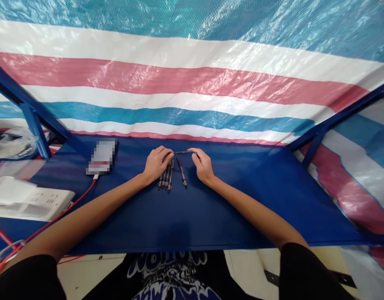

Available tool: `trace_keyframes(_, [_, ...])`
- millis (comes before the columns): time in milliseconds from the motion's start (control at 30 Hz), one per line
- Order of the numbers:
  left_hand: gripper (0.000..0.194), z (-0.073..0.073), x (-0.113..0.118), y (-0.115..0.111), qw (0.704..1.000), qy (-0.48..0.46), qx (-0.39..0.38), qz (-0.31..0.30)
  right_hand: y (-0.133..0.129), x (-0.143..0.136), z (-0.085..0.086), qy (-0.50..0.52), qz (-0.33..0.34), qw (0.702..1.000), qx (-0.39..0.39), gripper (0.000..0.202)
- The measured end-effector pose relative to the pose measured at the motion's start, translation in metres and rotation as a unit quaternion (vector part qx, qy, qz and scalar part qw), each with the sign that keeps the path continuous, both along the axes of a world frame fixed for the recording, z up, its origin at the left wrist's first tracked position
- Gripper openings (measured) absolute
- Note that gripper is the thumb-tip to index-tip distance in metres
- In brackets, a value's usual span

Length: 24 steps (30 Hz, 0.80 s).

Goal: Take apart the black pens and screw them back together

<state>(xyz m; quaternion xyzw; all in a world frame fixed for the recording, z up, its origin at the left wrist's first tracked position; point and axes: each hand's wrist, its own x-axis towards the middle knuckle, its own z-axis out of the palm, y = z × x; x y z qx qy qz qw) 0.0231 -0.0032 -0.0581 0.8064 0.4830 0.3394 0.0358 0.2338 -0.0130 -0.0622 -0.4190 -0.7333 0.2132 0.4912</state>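
Note:
A dark pen (180, 152) lies crosswise between my two hands, low over the blue shelf. My left hand (157, 163) has its fingers closed at the pen's left end. At its right end, the thumb and fingers of my right hand (203, 164) pinch it. Just under my left hand several similar pens (165, 178) lie side by side, their upper ends partly hidden by the fingers. One single pen (181, 173) rests apart from that row, tilted, between my hands.
Left of my hands lies a phone (102, 156) with a red cable (82, 196) plugged in. A white power strip (51, 203) sits at the far left. Blue metal braces (342, 121) flank the blue shelf (242, 221), and a striped plastic sheet (192, 79) hangs behind.

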Motion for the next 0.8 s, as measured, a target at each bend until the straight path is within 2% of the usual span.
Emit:
trace_keyframes(333, [0.021, -0.006, -0.002, 0.002, 0.999, -0.035, 0.008, -0.016, 0.001, -0.004, -0.004, -0.001, -0.081, 0.995, 0.054, 0.025])
trace_keyframes(567, [0.021, -0.007, -0.003, 0.002, 0.999, -0.036, 0.022, -0.015, 0.001, -0.004, -0.005, 0.016, -0.067, 0.994, 0.085, 0.022])
trace_keyframes(800, [0.021, -0.011, -0.004, 0.004, 0.999, -0.045, 0.010, 0.025, -0.001, -0.004, -0.004, 0.066, -0.071, 0.992, 0.080, 0.022])
